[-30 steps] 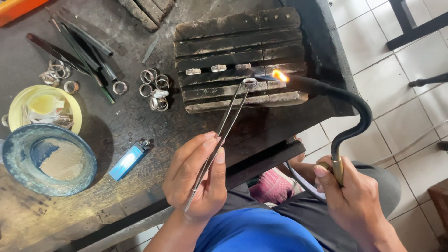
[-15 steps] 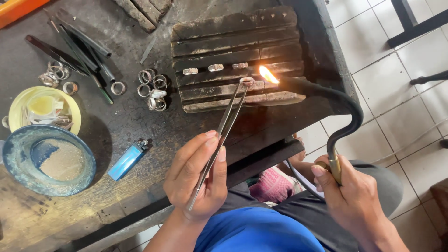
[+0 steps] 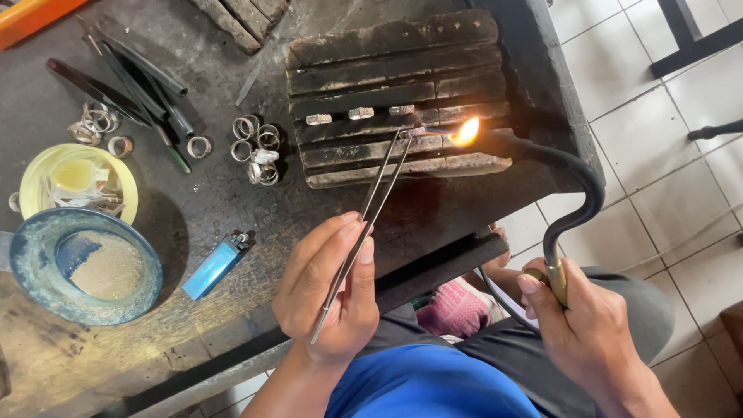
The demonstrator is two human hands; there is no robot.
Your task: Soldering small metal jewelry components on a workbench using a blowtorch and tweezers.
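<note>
My left hand (image 3: pixel 329 294) pinches long metal tweezers (image 3: pixel 370 217) whose tips reach up to a charred brick block (image 3: pixel 395 97) and grip a small metal piece (image 3: pixel 414 132). My right hand (image 3: pixel 576 325) grips the brass handle of a curved black torch (image 3: pixel 573 193). Its orange flame (image 3: pixel 467 131) burns just right of the tweezer tips, on the block's fourth slat. Three small silver pieces (image 3: pixel 360 114) lie in a row on the block above the tips.
Several metal rings (image 3: pixel 259 147) lie left of the block, more rings (image 3: pixel 97 124) farther left beside dark rods (image 3: pixel 139 77). A blue lighter (image 3: pixel 215 265), a blue bowl (image 3: pixel 23 263) and a yellow dish (image 3: pixel 31 178) sit on the dark worktable (image 3: pixel 193 209). Tiled floor lies to the right.
The flame has drawn back to the right, away from the tweezer tips, and the torch has shifted slightly with it. The tweezers stay at the block.
</note>
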